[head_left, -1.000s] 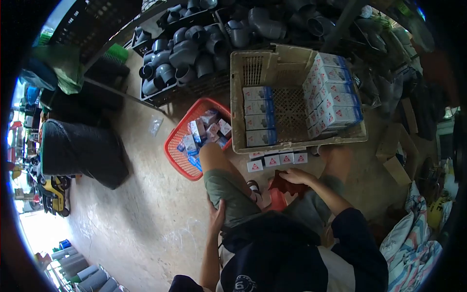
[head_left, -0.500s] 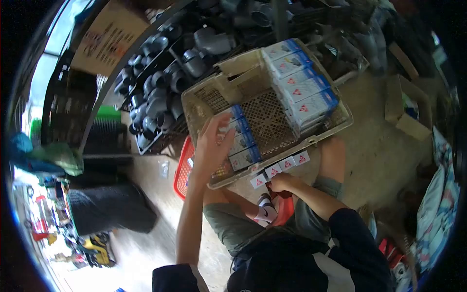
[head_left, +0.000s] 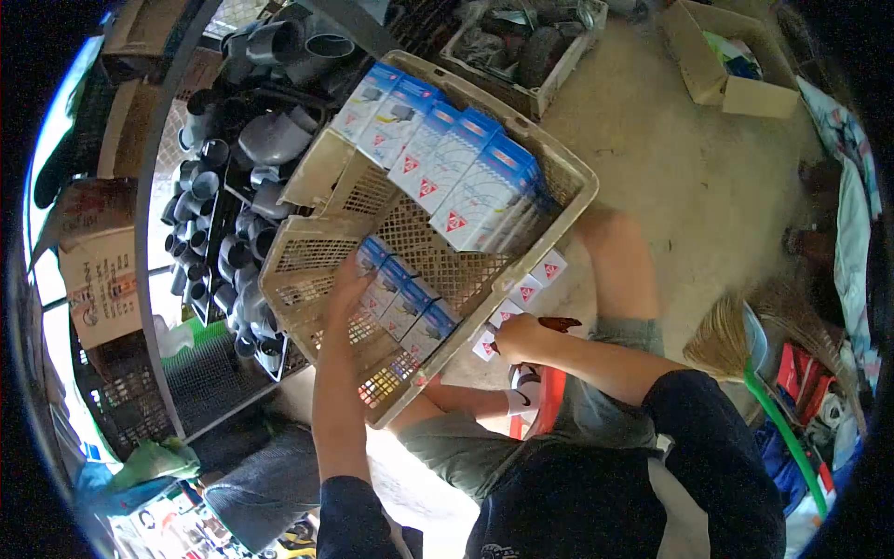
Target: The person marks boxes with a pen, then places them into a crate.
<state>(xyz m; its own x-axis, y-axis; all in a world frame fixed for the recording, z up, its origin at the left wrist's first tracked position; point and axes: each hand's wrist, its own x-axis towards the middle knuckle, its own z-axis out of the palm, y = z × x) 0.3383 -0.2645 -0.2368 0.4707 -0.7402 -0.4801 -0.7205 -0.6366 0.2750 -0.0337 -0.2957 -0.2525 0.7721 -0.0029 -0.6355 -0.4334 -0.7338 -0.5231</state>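
A beige plastic crate [head_left: 579, 191] stands tilted in front of me, holding blue-and-white boxes. Inside its near left part, my left hand [head_left: 346, 287] grips the far end of a short row of boxes [head_left: 402, 296], its fingers partly hidden behind them. A larger stack of the same boxes [head_left: 447, 172] fills the crate's far right side. Just outside the near rim, my right hand [head_left: 521, 339] is closed around a dark reddish-brown thing [head_left: 561, 324] whose kind I cannot tell. Small white boxes with red marks [head_left: 528, 293] lie in a line beside that hand.
Grey pipe fittings [head_left: 275, 140] fill racks at the left. An open carton [head_left: 736, 79] and a crate of dark items [head_left: 531, 56] stand on the floor farther off. A broom [head_left: 719, 340] and a green handle [head_left: 787, 438] are at my right. My knees flank the crate's near side.
My left hand has gone from open above the short row to gripping its far end. My view has turned, so the crate appears farther left and more tilted. My right hand stays by the white boxes.
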